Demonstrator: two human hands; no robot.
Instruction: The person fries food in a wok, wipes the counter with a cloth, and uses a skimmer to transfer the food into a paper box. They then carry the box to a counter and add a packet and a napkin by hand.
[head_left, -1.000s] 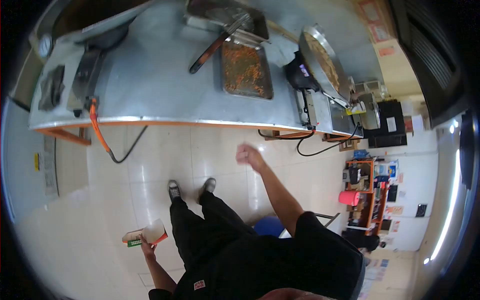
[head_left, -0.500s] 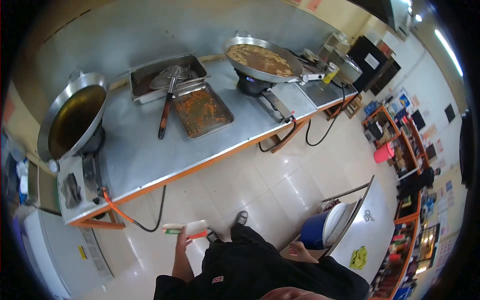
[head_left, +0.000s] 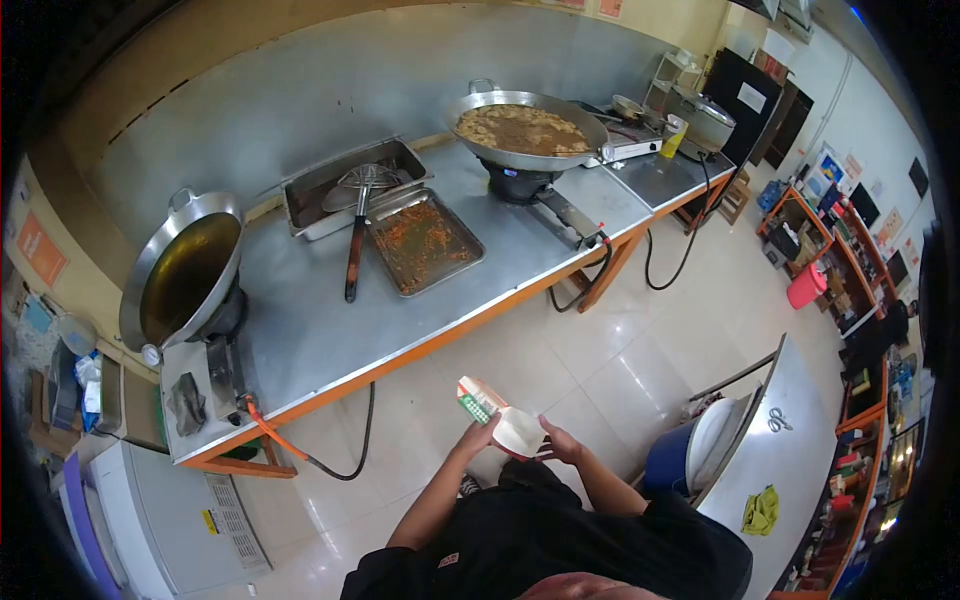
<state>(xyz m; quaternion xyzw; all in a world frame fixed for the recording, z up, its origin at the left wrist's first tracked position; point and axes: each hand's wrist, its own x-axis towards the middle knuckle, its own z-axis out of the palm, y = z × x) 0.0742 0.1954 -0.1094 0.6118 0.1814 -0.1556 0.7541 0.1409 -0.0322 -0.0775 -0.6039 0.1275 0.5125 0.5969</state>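
In front of my body, over the floor, I hold a small open carton (head_left: pixel 520 430) with a pale inside and a red, white and green outside. My left hand (head_left: pixel 483 432) grips its left side, where a printed flap sticks up. My right hand (head_left: pixel 562 441) is at the carton's right edge, its fingers partly hidden behind it. Both hands are well short of the metal table (head_left: pixel 320 330), on which a tray with orange bits (head_left: pixel 425 243) lies beside a deeper pan (head_left: pixel 310 212). A strainer with a dark handle (head_left: pixel 356 250) rests across the deeper pan.
A wok of dark oil (head_left: pixel 190 270) stands on a burner at left; another wok with frying food (head_left: pixel 525 130) stands at the back. Hoses hang below the table edge. At right are a small table (head_left: pixel 790 470) with scissors and a green cloth, and a blue bucket (head_left: pixel 668 460).
My right hand has come from my right side to the carton. The carton has moved right and turned so its open inside shows. The whole view has shifted.
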